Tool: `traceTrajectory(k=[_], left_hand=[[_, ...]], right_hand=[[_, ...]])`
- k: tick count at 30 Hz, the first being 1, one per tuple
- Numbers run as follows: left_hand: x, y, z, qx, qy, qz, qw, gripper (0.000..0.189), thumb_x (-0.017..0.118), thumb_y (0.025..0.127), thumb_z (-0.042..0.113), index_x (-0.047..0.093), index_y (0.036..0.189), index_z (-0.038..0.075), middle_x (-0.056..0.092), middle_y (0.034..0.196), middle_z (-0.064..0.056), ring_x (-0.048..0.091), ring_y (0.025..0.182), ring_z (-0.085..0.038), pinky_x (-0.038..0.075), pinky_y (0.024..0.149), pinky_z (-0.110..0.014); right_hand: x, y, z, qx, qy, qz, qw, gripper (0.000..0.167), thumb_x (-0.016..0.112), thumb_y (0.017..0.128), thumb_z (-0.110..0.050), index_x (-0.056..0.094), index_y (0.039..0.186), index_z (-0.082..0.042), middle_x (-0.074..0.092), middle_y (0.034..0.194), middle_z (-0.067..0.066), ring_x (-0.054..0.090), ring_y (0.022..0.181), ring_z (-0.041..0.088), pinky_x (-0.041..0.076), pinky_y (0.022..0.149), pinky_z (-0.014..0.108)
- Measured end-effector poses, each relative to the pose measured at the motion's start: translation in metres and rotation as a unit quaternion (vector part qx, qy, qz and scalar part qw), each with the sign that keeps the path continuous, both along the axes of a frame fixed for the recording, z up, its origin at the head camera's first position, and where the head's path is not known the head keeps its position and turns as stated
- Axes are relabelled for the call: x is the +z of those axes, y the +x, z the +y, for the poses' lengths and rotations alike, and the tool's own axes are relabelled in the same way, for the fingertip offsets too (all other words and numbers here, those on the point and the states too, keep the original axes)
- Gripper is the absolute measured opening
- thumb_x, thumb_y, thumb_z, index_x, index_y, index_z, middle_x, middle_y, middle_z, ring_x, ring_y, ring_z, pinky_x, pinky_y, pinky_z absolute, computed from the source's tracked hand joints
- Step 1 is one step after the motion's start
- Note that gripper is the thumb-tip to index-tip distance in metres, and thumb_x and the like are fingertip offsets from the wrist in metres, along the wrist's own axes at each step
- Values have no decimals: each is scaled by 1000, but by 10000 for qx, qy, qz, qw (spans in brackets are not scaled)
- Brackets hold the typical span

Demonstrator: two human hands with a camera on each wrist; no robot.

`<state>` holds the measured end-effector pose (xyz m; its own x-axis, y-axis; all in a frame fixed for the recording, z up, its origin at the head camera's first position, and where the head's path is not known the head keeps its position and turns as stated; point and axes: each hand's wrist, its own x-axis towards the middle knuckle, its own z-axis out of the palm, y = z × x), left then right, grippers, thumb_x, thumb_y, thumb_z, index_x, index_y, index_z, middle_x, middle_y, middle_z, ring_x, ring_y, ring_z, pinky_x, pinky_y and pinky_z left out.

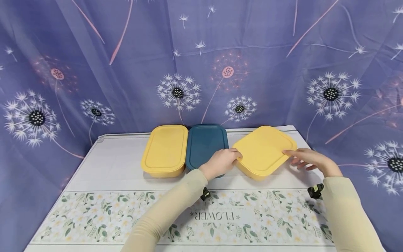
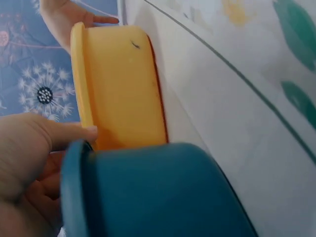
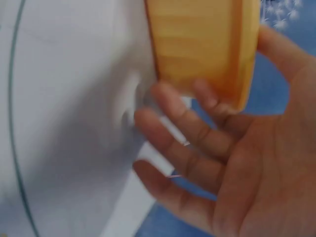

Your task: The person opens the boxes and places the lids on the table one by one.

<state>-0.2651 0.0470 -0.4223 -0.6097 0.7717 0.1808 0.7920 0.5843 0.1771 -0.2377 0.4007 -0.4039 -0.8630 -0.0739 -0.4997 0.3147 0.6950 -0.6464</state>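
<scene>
**Both hands on the skewed yellow box**

I have three lidded boxes along the far edge of the table (image 1: 119, 164). A yellow box (image 1: 164, 149) stands on the left and a blue box (image 1: 204, 141) touches its right side. The third, the right box (image 1: 264, 150), sits turned at an angle to those two, one corner pointing at me.

My left hand (image 1: 220, 162) is at the right box's near-left corner, beside the blue box. In the left wrist view the thumb (image 2: 64, 133) presses on the lid rim; the other fingers look curled under, so I read it as a light grip on that corner. My right hand (image 1: 306, 159) is at the opposite corner. Its fingers (image 3: 192, 128) are spread and nearly straight, and two fingertips touch the box wall just under the lid. It steadies rather than clamps.

I judge the step in hand to be squaring this box up with the row, though I can't be sure. It seems to rest on the table; I cannot tell whether any edge is lifted.

The next move calls for both hands turning together, left corner drawn in and right corner pushed round, until the long side lies parallel to the blue box. Pressure should stay low on the walls so the lid doesn't pop, and the blue box shouldn't be knocked.
</scene>
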Motion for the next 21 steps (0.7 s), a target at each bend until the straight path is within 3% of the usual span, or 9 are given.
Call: traceTrajectory(k=[4,8,11,14,21], left_hand=[[3,8,3,-7,-161,109,9998,22,68,99,19,72,120,14,68,117,0,67,101,-13,54,78,-19],[2,15,8,-223,-211,267,9992,22,69,98,23,72,119,16,68,117,2,65,107,-12,53,82,-18],[0,21,12,-406,-169,411,9982,23,70,98,25,72,118,17,68,117,3,64,109,-11,53,83,-17],[-1,26,15,-512,-70,590,9969,21,71,97,29,73,115,18,68,113,4,64,106,-10,53,82,-16],[-6,29,16,-362,84,703,9968,26,69,97,39,74,113,19,68,107,6,64,99,-8,53,75,-15]], right_hand=[[6,1,0,149,315,382,9987,89,42,100,-64,29,143,13,55,126,30,57,113,44,49,87,58],[7,-3,4,67,834,971,9918,91,34,104,-59,19,147,20,39,138,43,48,118,57,48,88,64],[5,-8,4,-101,1211,1380,9829,85,33,105,-56,25,145,19,34,140,46,42,120,62,45,89,67],[-3,-15,2,-308,1228,1760,9762,79,34,106,-52,31,144,17,38,139,44,40,122,62,43,92,67],[-20,-22,-7,-935,1087,2676,9528,60,45,105,-39,49,134,13,56,124,40,53,112,55,48,86,60]])
